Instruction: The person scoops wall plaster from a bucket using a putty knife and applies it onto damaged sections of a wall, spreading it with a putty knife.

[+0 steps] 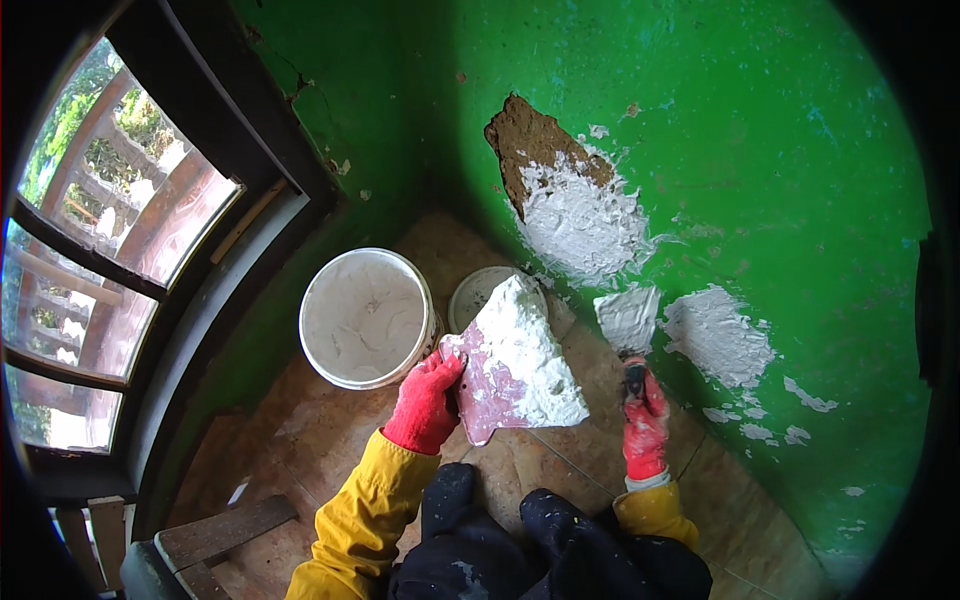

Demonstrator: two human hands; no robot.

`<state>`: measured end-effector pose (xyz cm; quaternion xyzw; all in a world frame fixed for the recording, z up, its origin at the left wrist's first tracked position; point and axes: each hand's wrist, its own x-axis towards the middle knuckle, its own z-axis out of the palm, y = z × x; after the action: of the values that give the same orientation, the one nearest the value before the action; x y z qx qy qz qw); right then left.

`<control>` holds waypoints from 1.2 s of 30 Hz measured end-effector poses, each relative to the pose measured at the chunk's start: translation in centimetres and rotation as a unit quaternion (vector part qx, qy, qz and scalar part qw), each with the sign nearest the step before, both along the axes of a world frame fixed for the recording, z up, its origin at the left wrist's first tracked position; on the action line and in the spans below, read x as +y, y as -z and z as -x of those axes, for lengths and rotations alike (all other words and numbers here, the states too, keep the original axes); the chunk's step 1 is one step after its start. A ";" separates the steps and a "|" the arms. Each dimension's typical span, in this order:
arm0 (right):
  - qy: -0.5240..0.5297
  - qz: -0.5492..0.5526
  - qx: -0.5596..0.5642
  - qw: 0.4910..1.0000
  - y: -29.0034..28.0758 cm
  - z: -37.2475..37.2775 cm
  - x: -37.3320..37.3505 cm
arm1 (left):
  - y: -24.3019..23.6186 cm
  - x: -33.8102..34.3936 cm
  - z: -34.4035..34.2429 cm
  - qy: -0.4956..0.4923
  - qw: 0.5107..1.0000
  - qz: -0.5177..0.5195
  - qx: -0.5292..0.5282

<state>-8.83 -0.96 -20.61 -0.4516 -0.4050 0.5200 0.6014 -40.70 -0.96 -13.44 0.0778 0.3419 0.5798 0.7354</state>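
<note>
My left hand (424,402), in a red glove, is closed on the edge of a flat reddish plaster board (487,392). A thick heap of wet white plaster (530,350) covers much of that board. My right hand (646,425), gloved in red too, grips the dark handle of a putty knife (628,318); its wide blade is coated in white plaster and stands close to the green wall (780,170). Rough white plaster (580,225) partly fills a hole in the wall, with bare brown material (540,135) showing at its top. A second plaster patch (718,337) lies right of the blade.
A white bucket (318,345) with plaster residue inside stands left of the board. Behind the board, a round container or lid (462,303) is partly hidden. A glazed window or door (85,270) fills the left side. A wooden piece (225,530) stands at lower left on the tiled floor (560,470).
</note>
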 end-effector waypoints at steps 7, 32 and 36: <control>-0.223 0.101 0.349 0.904 0.6 -0.6 1.2 | 0.4 0.6 -0.7 0.062 0.998 0.016 -0.020; -0.203 0.077 -0.237 0.947 6.1 5.3 5.7 | 0.8 7.2 -4.1 -0.158 0.984 -0.038 0.076; -0.192 0.015 -0.416 0.889 4.5 6.7 6.4 | 1.2 9.0 -4.3 -0.175 0.972 -0.011 0.155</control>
<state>-15.58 5.44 -25.09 -0.5492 -0.6890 0.3956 0.2591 -36.39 8.01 -14.68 0.1137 0.4533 0.6842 0.5599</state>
